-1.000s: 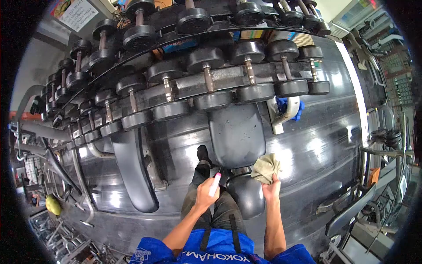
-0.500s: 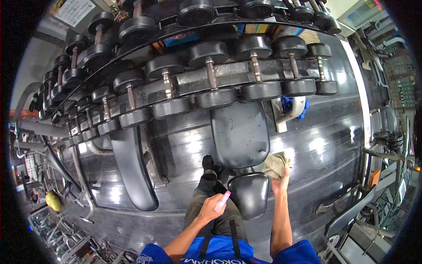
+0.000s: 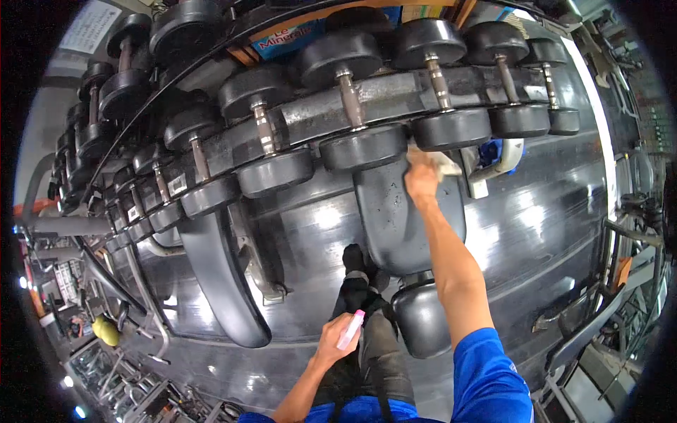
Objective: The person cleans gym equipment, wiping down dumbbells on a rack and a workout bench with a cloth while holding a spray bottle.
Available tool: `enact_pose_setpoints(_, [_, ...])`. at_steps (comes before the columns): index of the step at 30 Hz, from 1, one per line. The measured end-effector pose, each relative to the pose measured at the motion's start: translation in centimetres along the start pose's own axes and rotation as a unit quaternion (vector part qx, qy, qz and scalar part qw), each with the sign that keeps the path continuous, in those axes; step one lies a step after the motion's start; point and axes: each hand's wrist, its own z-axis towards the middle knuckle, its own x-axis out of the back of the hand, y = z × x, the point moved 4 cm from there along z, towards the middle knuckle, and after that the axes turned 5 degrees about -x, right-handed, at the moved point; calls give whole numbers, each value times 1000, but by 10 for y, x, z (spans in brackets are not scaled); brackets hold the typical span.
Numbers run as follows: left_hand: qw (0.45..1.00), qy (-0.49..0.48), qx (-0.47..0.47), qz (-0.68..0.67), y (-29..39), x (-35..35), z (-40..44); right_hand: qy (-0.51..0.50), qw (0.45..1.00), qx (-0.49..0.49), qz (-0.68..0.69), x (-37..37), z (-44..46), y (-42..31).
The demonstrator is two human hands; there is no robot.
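Observation:
Stretched far forward, my right hand (image 3: 422,182) is closed on a pale cloth (image 3: 446,166) at the far end of a black padded bench's backrest (image 3: 395,222). Small scuffs and pits mark the pad's surface. The bench's separate seat pad (image 3: 423,321) lies nearer to me. Low in front of my body, my left hand (image 3: 331,344) is wrapped round a small clear bottle (image 3: 350,331) with a pink top, held tilted. My fingers partly hide the bottle.
Two tiers of black dumbbells (image 3: 363,146) on a rack (image 3: 310,116) run across the front, just beyond the bench. Another narrow bench (image 3: 222,282) stands at left. A curved pale frame leg (image 3: 504,166) is right of the backrest. Gym machines line both sides.
My right hand has moved the cloth forward from beside the seat to the backrest's far end. My view has shifted closer to the rack. The left hand still holds the bottle.

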Motion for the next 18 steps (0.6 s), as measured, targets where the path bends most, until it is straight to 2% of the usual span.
enact_pose_setpoints(3, [1000,2,10,-9,-8,5,-5,-185,967,63,-164,-30,-7,-63])
enact_pose_setpoints(6, [1000,1,-3,-14,-11,5,-6,-140,962,156,-176,-30,-10,-55])
enact_pose_setpoints(7, [1000,-2,2,-17,-12,3,-4,-187,945,177,-203,-25,-9,-49])
enact_pose_setpoints(10, [999,-38,19,-27,-14,-7,-2,-59,911,404,-58,5,-21,-26])
enact_pose_setpoints(11, [998,-53,24,-27,-16,-9,-1,-88,897,428,-62,7,-21,-9])
enact_pose_setpoints(14, [999,-52,-7,-15,0,-7,9,-132,943,289,-102,16,-3,39])
enact_pose_setpoints(15, [999,-43,-9,-23,4,-5,12,-87,965,239,-66,25,0,40])
enact_pose_setpoints(18, [999,-24,-17,-38,10,-2,17,24,988,101,-115,11,-9,11])
